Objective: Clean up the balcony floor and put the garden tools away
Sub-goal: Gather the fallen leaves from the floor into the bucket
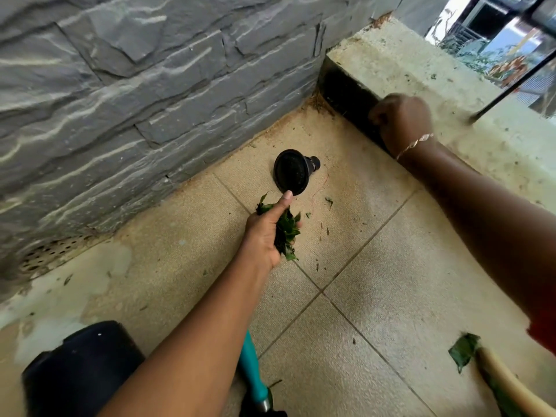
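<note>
My left hand (266,233) grips a bunch of green leaf cuttings (287,233) low over the beige tiled floor (376,281), its thumb pointing toward a black watering-can rose (293,171) lying on its side near the corner. My right hand (401,121) is curled into a fist against the dark face of the low concrete ledge (415,70); whether it holds anything is hidden. A teal-handled garden tool (254,368) lies on the floor under my left forearm. Small leaf scraps (328,227) are scattered on the tiles.
A grey stone wall (135,85) closes the left and far side. A black pot (81,371) stands at the bottom left, near a perforated drain cover (49,254). At the bottom right lie a large leaf (463,352) and a pale wooden handle (508,386). A black railing (511,82) rises from the ledge.
</note>
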